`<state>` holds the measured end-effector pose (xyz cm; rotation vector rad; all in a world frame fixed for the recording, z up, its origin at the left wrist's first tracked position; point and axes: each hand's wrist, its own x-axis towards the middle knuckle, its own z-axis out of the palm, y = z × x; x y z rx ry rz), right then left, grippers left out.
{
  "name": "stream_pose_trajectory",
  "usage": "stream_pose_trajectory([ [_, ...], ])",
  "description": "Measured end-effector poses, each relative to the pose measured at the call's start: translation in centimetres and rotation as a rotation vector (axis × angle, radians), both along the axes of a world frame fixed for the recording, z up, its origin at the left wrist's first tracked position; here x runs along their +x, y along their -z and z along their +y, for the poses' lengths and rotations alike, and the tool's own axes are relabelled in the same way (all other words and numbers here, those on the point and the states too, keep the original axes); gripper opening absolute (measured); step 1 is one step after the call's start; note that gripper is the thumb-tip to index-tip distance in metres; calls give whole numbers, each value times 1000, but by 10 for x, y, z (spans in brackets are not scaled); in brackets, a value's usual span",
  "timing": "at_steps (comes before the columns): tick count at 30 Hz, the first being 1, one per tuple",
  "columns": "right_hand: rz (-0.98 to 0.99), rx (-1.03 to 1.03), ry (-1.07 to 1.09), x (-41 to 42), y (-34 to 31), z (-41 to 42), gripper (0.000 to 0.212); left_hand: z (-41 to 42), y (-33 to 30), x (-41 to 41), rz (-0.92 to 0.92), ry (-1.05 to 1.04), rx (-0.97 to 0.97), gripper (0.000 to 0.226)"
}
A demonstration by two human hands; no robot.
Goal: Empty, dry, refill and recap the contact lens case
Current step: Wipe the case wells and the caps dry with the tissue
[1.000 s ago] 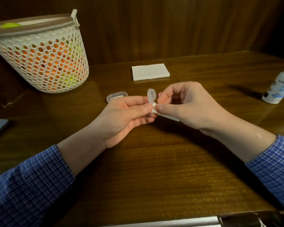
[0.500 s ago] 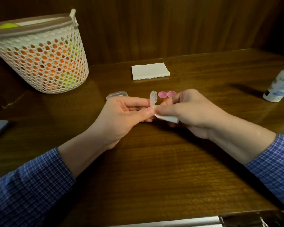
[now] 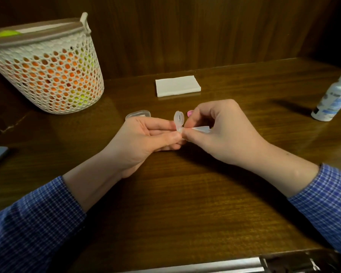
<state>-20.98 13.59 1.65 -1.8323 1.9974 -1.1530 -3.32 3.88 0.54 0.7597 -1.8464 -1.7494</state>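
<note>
Head view showed the left hand (image 3: 146,138) pinching the contact lens case (image 3: 179,120) upright above the table (image 3: 185,203), while the right hand (image 3: 220,133) pinched a twisted tissue (image 3: 202,128) against its lower well. I judged the small case could slip from the fingertips if the tissue was pressed too hard, or paper bits could stay inside. The dark wooden table carried a folded tissue stack (image 3: 177,85), a solution bottle (image 3: 333,97), a white basket (image 3: 45,69) and a clear lid (image 3: 138,114).
</note>
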Motion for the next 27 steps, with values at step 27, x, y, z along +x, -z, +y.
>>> stream_pose_trajectory([
  [27,243,-93,-219,-11,-5,0,2,-3,-10,-5,-18,32,362,28],
])
